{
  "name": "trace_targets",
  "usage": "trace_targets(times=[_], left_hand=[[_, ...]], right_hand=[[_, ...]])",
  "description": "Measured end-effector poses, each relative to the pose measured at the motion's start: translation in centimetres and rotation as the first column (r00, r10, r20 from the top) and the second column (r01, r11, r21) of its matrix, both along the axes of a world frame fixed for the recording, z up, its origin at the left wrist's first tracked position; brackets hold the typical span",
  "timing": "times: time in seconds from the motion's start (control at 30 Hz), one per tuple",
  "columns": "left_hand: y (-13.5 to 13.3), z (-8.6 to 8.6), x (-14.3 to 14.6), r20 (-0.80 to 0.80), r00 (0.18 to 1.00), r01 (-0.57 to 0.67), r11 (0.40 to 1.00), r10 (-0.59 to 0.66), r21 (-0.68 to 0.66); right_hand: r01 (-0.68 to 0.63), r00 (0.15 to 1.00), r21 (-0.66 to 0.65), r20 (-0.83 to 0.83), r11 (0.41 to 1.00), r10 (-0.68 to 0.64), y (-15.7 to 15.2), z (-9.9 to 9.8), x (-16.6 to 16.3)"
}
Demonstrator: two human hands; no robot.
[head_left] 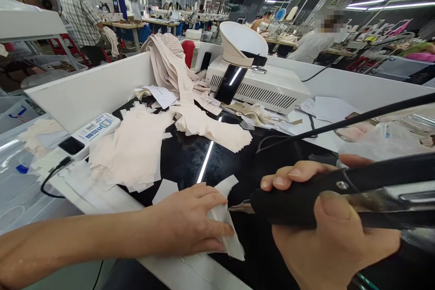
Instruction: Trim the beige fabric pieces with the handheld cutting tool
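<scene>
My left hand [193, 219] bears down on a small cream fabric piece [231, 235] at the front of the black work surface, with its fingers bent over the strip and closed on it. In my right hand [326, 235] is a black hand tool [295, 204] with a narrow pointed metal tip, the fingers wrapped round its thick body. The tip points left and ends right beside the fabric piece; whether it touches cannot be told. Under my left hand a white scrap [165, 190] pokes out.
Stacks of cut cream fabric [132, 145] lie on the left, with another stack [214, 127] mid-surface. A phone [231, 84] leans on a vented white box [254, 86]. A power bank [90, 136] sits at the left edge. A black cable [340, 122] crosses on the right.
</scene>
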State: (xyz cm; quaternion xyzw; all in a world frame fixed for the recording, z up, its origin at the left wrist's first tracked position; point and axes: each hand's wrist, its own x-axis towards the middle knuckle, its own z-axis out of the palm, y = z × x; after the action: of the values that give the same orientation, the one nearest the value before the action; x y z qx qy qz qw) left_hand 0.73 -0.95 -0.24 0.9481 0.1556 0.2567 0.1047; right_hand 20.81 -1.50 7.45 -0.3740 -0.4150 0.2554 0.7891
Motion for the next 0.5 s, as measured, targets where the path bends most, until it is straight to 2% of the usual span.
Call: trace_targets(times=[0.17,0.3,0.37,0.43,0.5], left_hand=[[-2.1,0.2,0.4,-0.091,0.993,-0.074,0.997,0.074,0.007],[-4.1,1.2,0.3,-0.139,0.982,-0.120,0.992,0.125,0.043],[-3.8,1.8,0.3,-0.140,0.983,-0.105,0.991,0.117,0.088],[-2.4,2.2,0.3,-0.121,0.990,-0.053,0.993,0.067,0.109],[-0.4,2.3,0.6,-0.094,0.995,0.025,0.999,-0.021,0.037]], right_hand=[[-0.048,0.998,-0.032,0.039,0.998,0.049,-0.5,0.1,0.3],[-0.148,0.986,-0.127,0.051,0.981,0.156,-2.2,0.7,1.6],[-0.183,0.981,-0.158,0.038,0.970,0.191,-2.8,0.8,2.1],[-0.180,0.982,-0.150,0.026,0.972,0.186,-3.1,0.8,2.2],[-0.177,0.983,-0.147,0.024,0.973,0.183,-3.0,0.6,2.1]])
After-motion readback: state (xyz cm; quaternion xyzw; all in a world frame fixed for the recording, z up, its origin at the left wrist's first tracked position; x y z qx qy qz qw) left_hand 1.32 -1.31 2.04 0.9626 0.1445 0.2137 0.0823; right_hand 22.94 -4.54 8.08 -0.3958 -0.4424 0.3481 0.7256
